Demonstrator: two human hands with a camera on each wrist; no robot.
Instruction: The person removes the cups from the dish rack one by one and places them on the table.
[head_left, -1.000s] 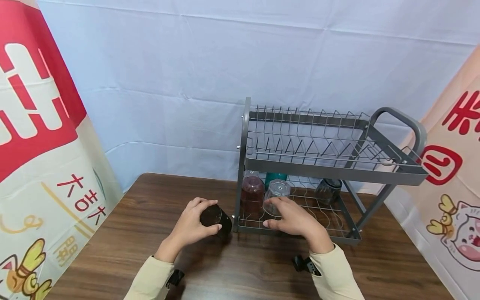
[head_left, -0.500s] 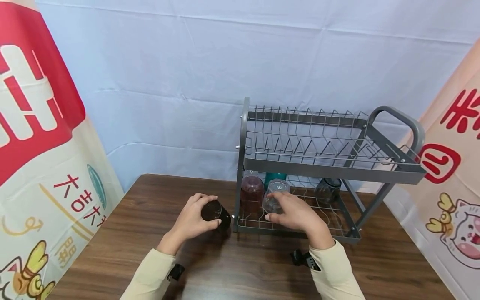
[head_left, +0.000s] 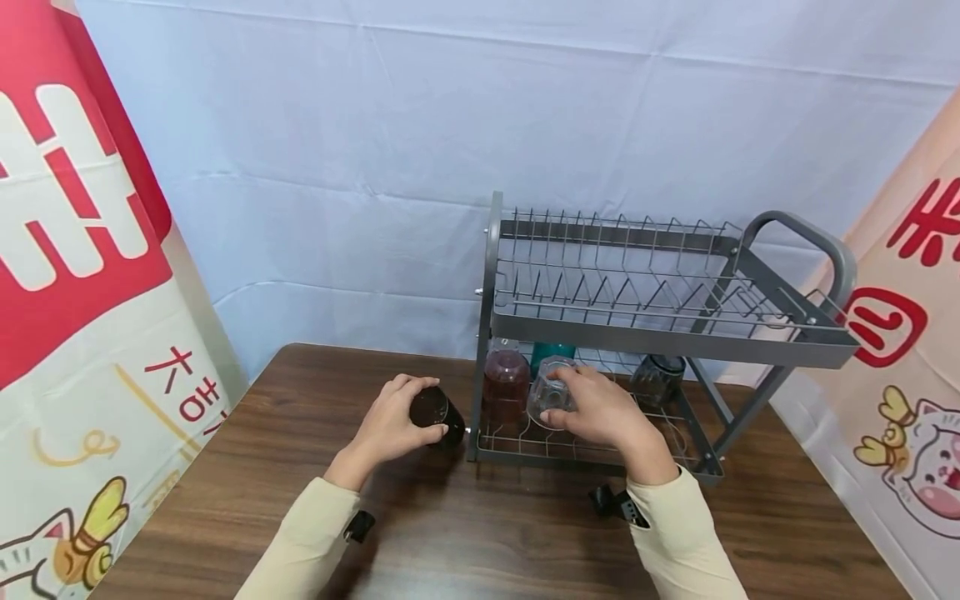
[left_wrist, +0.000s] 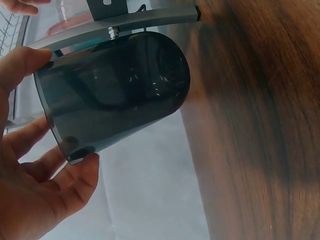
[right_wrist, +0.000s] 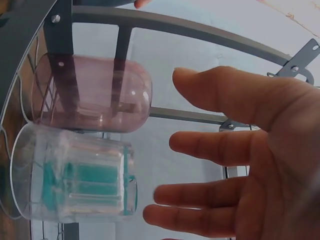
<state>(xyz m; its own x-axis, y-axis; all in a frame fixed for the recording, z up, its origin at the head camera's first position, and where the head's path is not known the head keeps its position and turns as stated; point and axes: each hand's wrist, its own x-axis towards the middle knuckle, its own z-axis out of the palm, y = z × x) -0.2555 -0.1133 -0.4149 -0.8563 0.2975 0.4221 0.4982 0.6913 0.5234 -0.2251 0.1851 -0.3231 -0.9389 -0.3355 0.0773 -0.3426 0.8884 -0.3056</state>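
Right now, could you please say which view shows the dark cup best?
The left wrist view, where the dark cup is largest. The head view shows it smaller, in the left hand; right wrist, at most a sliver.

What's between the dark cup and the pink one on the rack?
In the head view, the grey rack post stands between the dark cup and pink cup.
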